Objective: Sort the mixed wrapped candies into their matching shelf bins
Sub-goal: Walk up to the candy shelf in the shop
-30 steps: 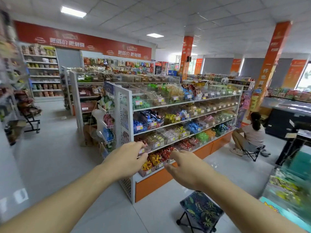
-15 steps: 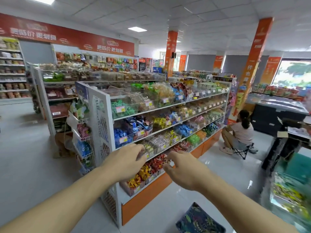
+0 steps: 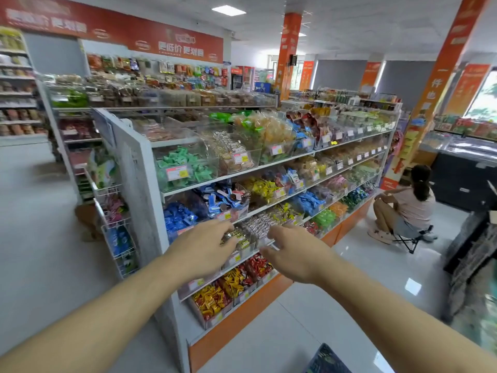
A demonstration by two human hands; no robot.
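Both arms reach toward the near end of a white shelf unit (image 3: 139,168) lined with clear bins of wrapped candies. The left hand (image 3: 200,247) hovers in front of a bin of dark, gold-speckled candies (image 3: 239,235) on the third shelf down, fingers loosely bent; whether it pinches anything I cannot tell (the fingertips blur into the wrappers). The right hand (image 3: 294,251) is just beside it toward the shelf's far end, fingers relaxed and spread, holding nothing visible. Below the hands, the bottom shelf holds bins of red candies (image 3: 256,266) and yellow-and-red candies (image 3: 211,300). Above are blue candies (image 3: 178,216) and, near the top corner, green candies (image 3: 185,162). A person (image 3: 408,203) sits on a folding stool at the shelf's far end.
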